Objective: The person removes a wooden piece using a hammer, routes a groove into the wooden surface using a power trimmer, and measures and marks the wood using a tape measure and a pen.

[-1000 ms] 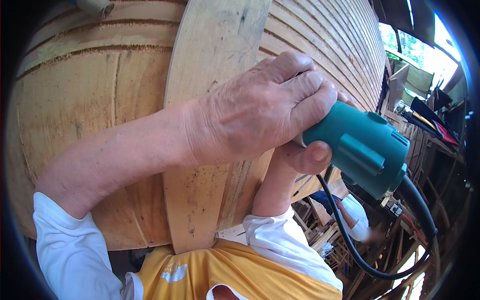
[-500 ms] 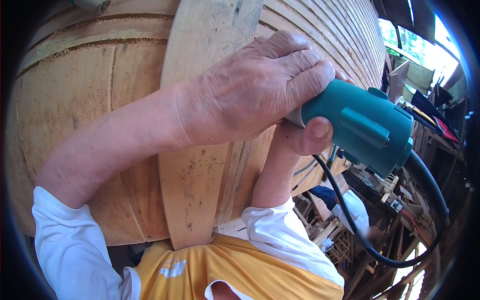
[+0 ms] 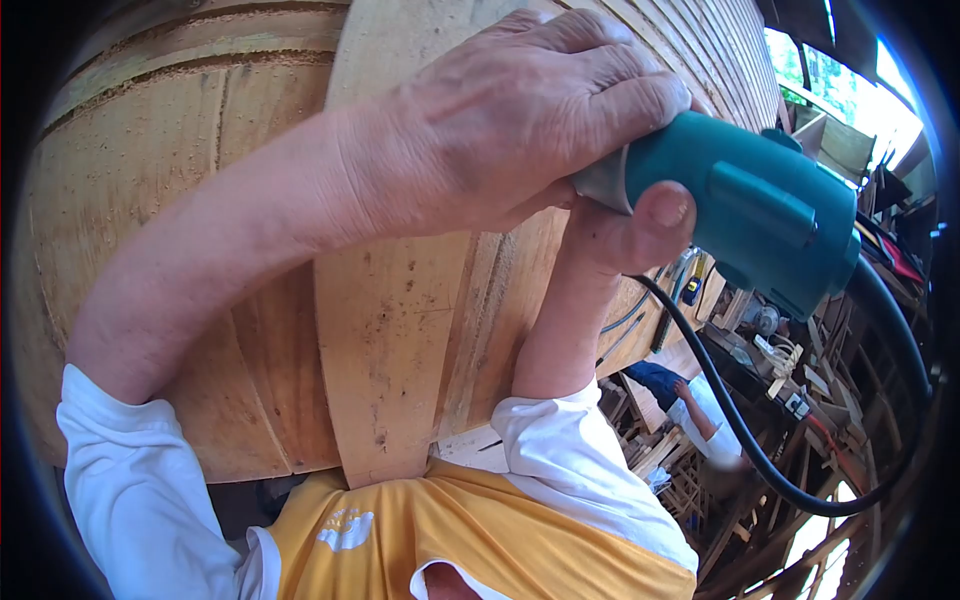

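A green power tool (image 3: 765, 205) with a pale metal collar lies slantwise at upper right, its black cord looping down. My left hand (image 3: 515, 130) is closed over the collar end, knuckles up, and hides the front of the tool. From below, my right hand (image 3: 640, 230) grips the same tool; its thumb rests against the green body, and its other fingers are mostly hidden. Under both hands runs a long pale board (image 3: 390, 370) across a curved wooden surface (image 3: 130, 180).
Grooved wooden strips (image 3: 705, 60) run off at upper right. A yellow-and-black tape measure (image 3: 692, 290) lies on the wood near a blue hose. Scrap wood (image 3: 840, 400) fills the lower right, where another person (image 3: 700, 415) is bent low.
Both hands and the tool have moved up in the view and slightly right. The tape measure, hidden at first, now shows below the tool. The grip looks the same.
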`<state>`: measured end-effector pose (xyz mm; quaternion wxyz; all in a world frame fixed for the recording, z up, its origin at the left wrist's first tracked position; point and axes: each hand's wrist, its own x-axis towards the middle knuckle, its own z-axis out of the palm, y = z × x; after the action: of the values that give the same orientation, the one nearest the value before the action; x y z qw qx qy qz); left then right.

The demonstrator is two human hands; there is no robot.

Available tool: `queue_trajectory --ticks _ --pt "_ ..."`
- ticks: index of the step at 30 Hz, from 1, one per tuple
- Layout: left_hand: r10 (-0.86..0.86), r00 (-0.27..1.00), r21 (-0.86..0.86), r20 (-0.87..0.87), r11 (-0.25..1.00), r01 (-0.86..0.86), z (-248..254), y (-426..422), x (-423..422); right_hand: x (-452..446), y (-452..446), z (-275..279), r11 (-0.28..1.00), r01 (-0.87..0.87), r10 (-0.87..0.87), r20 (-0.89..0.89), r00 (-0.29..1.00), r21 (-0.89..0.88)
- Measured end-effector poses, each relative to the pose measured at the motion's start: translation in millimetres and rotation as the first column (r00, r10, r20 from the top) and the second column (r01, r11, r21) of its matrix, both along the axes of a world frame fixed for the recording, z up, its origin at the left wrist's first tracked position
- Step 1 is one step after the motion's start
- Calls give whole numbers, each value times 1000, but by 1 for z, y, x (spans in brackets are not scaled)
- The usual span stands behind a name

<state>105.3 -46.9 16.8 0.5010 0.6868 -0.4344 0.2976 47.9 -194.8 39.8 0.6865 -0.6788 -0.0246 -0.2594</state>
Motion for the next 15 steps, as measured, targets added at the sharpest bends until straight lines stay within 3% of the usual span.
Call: queue_trajectory --ticks 4,7,8,10,12,14,15 --pt "-144 989 -143 33 979 147 12 48 21 8 1 4 998 55 -53 78 996 -18" --pt "-390 920 -197 -45 906 375 -5 74 46 13 7 7 987 138 -123 162 979 -85" --pt "-595 749 -197 -292 803 562 5 102 56 16 6 7 980 174 -153 193 969 -99" --pt "-631 639 -258 -440 770 583 3 109 59 22 10 8 963 244 -209 257 944 -113" --pt "-357 882 -303 -309 916 264 -13 67 47 22 10 8 979 177 -146 258 955 -99" --pt "-186 939 -315 -290 945 90 -14 61 37 10 -2 11 997 -11 25 190 981 -74" --pt "-185 926 -285 -329 954 89 -8 67 32 13 -4 11 997 -4 21 210 978 -81"
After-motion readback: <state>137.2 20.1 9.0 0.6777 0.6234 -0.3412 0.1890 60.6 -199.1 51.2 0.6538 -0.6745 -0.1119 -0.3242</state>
